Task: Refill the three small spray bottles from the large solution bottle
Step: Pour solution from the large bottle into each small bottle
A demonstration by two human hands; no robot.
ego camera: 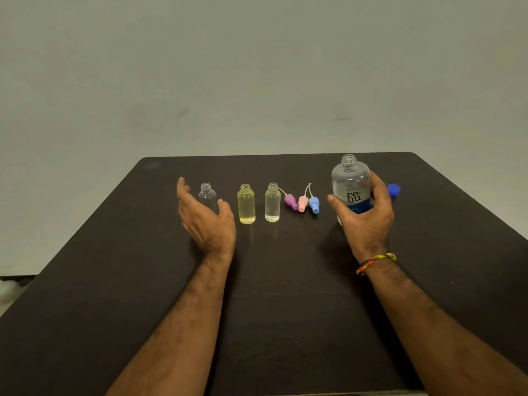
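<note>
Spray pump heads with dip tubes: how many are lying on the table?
3, lying in a row on the dark table between the small clear bottle and the large solution bottle: purple head leftmost, pink head in the middle, blue head rightmost. None seems hidden.

Left hand (207, 217) hides leftmost spray bottle's (207, 194) base.

My table (285, 310) is dark, with rounded far corners. On it, in a row from left to right, stand three small uncapped bottles: a clear one (207, 195), a yellow one (246, 205) and another clear one (272, 204). Just right of them lie three spray tops, purple (291, 202), pink (303, 203) and blue (314, 204). Further right stands the big bottle (350, 187), open, with its blue cap (394, 190) lying beyond it.
</note>
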